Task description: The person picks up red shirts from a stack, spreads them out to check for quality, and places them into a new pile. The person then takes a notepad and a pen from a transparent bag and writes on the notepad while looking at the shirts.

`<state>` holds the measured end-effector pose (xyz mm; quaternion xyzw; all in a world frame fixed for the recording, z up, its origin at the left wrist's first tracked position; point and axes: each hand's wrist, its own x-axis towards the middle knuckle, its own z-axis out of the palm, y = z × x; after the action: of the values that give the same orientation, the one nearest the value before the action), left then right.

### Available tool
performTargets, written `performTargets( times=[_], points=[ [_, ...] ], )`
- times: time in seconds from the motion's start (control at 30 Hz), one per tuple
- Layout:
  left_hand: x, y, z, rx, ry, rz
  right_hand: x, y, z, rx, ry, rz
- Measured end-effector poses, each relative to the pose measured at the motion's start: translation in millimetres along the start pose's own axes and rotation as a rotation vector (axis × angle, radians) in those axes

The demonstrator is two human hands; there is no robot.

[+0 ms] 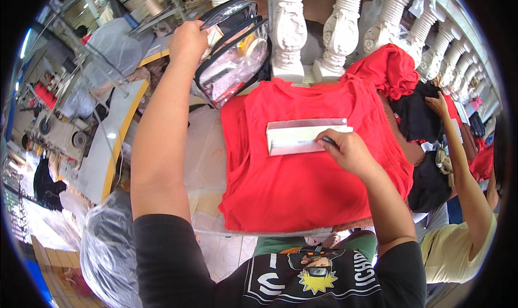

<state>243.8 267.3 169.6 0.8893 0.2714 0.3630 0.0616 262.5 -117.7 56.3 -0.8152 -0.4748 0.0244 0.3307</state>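
My left hand (pixel 189 42) is closed at the left edge of a clear plastic zip bag (pixel 237 57) with black trim, which stands at the far side of the table. Several small items show through its wall, too jumbled to tell apart. My right hand (pixel 348 152) is closed round a dark pen (pixel 328 140), its tip end over a white notepad (pixel 291 138). The pad lies on a stack of red garments (pixel 302 194), spread flat in front of me. Faint marks show on the pad's page.
White balusters (pixel 288 32) stand behind the table. A bunched red cloth (pixel 386 70) and black cloth (pixel 418 116) lie at the right, where a co-worker's arm (pixel 458 151) reaches in. On the left are a sewing machine (pixel 67 138) and a yellow-edged table (pixel 105 151).
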Motion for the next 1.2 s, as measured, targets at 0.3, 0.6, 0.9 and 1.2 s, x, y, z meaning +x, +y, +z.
performTargets(
  times=[0.3,0.6,0.9,1.2],
  points=[
    [45,67,100,0.089,-0.343,-0.324,-12,11,-22,0.049,-0.117,0.090],
    [84,35,125,0.232,-0.387,-0.010,-9,35,-16,0.200,-0.142,0.061],
    [89,21,55,0.045,-0.487,0.211,0,41,-34,0.316,-0.107,0.008],
    [78,61,-60,-0.218,-0.294,0.684,141,33,-115,0.328,0.466,-0.110]
  ],
)
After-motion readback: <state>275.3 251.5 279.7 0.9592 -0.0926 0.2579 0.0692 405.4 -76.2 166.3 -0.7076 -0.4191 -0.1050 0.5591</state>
